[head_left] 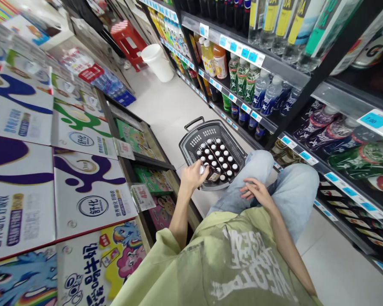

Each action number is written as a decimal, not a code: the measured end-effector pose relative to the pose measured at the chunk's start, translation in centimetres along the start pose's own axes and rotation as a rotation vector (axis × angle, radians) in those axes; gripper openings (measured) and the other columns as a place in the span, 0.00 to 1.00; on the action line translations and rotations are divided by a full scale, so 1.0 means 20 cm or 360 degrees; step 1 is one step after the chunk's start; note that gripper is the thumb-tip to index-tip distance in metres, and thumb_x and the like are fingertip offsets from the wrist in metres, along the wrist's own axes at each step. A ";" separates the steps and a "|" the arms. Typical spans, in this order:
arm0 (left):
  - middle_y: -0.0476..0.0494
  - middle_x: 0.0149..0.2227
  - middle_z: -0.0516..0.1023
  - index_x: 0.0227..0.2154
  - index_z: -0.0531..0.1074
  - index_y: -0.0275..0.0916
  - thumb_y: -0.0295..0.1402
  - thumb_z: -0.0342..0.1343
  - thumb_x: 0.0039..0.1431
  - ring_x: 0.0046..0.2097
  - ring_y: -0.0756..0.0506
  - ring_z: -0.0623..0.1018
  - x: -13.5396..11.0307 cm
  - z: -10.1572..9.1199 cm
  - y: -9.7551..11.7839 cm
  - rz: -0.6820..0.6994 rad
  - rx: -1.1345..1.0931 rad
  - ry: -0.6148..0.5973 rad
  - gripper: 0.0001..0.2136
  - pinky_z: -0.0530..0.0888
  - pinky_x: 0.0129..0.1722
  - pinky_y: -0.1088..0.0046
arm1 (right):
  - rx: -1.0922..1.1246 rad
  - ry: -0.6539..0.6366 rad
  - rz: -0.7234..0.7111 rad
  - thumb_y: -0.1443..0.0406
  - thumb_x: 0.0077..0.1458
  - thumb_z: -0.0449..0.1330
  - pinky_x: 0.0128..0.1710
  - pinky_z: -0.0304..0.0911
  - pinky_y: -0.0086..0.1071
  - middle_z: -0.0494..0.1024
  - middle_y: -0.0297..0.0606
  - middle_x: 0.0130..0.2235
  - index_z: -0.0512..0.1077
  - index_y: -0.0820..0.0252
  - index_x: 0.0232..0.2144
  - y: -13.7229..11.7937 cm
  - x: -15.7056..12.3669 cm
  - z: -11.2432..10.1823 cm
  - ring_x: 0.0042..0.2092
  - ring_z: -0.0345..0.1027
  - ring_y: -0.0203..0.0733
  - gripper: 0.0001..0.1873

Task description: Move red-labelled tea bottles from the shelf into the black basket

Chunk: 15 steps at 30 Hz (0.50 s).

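Observation:
A grey plastic shopping basket (191, 146) stands on the floor in front of my knees, filled with several dark bottles with white caps (217, 159). My left hand (193, 175) is closed round the top of one of these bottles (210, 173) at the basket's near left edge. My right hand (253, 189) rests flat on my thigh, fingers spread, holding nothing. I wear light jeans and a green shirt.
Milk cartons in printed boxes (86, 191) are stacked on my left. A drinks shelf (271, 91) with bottles and blue price tags runs along the right. Down the tiled aisle stand a white bucket (158, 61) and a red stool (129, 40).

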<state>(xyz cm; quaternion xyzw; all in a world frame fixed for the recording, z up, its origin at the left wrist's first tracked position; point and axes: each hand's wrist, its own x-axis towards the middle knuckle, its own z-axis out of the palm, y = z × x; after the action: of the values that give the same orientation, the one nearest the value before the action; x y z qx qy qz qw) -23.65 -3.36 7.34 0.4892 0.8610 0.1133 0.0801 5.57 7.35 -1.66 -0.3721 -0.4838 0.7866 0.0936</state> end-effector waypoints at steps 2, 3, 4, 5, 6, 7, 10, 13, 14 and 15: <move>0.34 0.43 0.82 0.46 0.73 0.38 0.45 0.49 0.72 0.44 0.37 0.82 0.04 0.10 -0.06 0.0036 0.0214 -0.0183 0.16 0.70 0.39 0.69 | -0.0007 0.0002 0.0003 0.38 0.54 0.64 0.28 0.71 0.38 0.84 0.45 0.40 0.69 0.53 0.51 0.00 0.01 0.00 0.35 0.82 0.53 0.34; 0.32 0.45 0.82 0.49 0.72 0.37 0.45 0.48 0.73 0.47 0.36 0.81 0.05 0.15 -0.10 0.0051 0.0275 -0.0267 0.17 0.70 0.41 0.68 | -0.0010 0.0005 0.0002 0.38 0.54 0.64 0.28 0.71 0.38 0.84 0.45 0.40 0.69 0.53 0.51 0.01 0.01 0.00 0.35 0.82 0.53 0.34; 0.32 0.47 0.81 0.51 0.72 0.37 0.45 0.47 0.74 0.48 0.35 0.81 0.07 0.20 -0.13 0.0063 0.0316 -0.0336 0.18 0.70 0.42 0.68 | -0.0011 0.0007 0.0001 0.38 0.54 0.64 0.28 0.71 0.39 0.84 0.44 0.40 0.70 0.53 0.51 0.01 0.01 0.00 0.35 0.82 0.53 0.33; 0.31 0.48 0.80 0.52 0.71 0.37 0.45 0.47 0.74 0.50 0.35 0.81 0.07 0.24 -0.17 0.0072 0.0344 -0.0388 0.18 0.71 0.42 0.68 | -0.0009 0.0010 0.0001 0.39 0.54 0.64 0.28 0.71 0.39 0.84 0.44 0.39 0.70 0.53 0.51 0.01 0.01 0.00 0.35 0.82 0.53 0.33; 0.31 0.49 0.80 0.53 0.71 0.36 0.46 0.47 0.74 0.51 0.34 0.81 0.07 0.28 -0.20 0.0078 0.0364 -0.0427 0.19 0.71 0.42 0.67 | -0.0006 0.0012 0.0001 0.39 0.54 0.64 0.28 0.71 0.39 0.84 0.44 0.39 0.70 0.53 0.51 0.01 0.01 0.00 0.34 0.82 0.53 0.33; 0.31 0.49 0.80 0.54 0.70 0.36 0.47 0.47 0.74 0.52 0.34 0.80 0.07 0.31 -0.23 0.0083 0.0375 -0.0456 0.19 0.71 0.42 0.67 | -0.0003 0.0014 0.0003 0.39 0.54 0.64 0.28 0.71 0.39 0.84 0.44 0.39 0.70 0.53 0.51 0.01 0.01 0.00 0.34 0.82 0.53 0.33; 0.32 0.50 0.79 0.54 0.70 0.37 0.48 0.47 0.74 0.52 0.34 0.80 0.03 0.40 -0.28 0.0083 0.0366 -0.0526 0.20 0.72 0.43 0.67 | 0.0008 0.0024 0.0020 0.38 0.53 0.65 0.27 0.71 0.38 0.84 0.44 0.39 0.70 0.53 0.51 0.01 0.01 0.00 0.33 0.82 0.53 0.34; 0.33 0.51 0.80 0.55 0.69 0.38 0.49 0.47 0.74 0.51 0.35 0.81 0.00 0.48 -0.26 0.0081 0.0349 -0.0648 0.20 0.72 0.45 0.67 | 0.0016 0.0043 0.0038 0.38 0.52 0.66 0.27 0.71 0.38 0.84 0.44 0.38 0.69 0.53 0.50 0.00 0.01 0.00 0.33 0.82 0.53 0.34; 0.34 0.51 0.80 0.55 0.69 0.38 0.49 0.48 0.74 0.51 0.36 0.81 0.00 0.51 -0.25 0.0075 0.0344 -0.0695 0.20 0.72 0.45 0.67 | 0.0014 0.0050 0.0041 0.39 0.52 0.66 0.27 0.71 0.38 0.84 0.44 0.38 0.69 0.54 0.50 0.00 0.01 0.00 0.33 0.82 0.53 0.34; 0.34 0.52 0.80 0.56 0.68 0.39 0.49 0.48 0.74 0.51 0.36 0.81 -0.01 0.55 -0.23 0.0062 0.0336 -0.0734 0.20 0.73 0.46 0.67 | 0.0010 0.0055 0.0041 0.39 0.52 0.66 0.27 0.71 0.38 0.84 0.44 0.38 0.69 0.54 0.51 0.00 0.01 0.00 0.33 0.82 0.53 0.35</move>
<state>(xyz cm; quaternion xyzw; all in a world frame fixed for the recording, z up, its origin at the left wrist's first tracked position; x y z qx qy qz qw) -24.64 -4.50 -4.46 0.5243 0.8174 -0.0903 0.2208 5.51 7.44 -1.80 -0.3915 -0.4748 0.7827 0.0929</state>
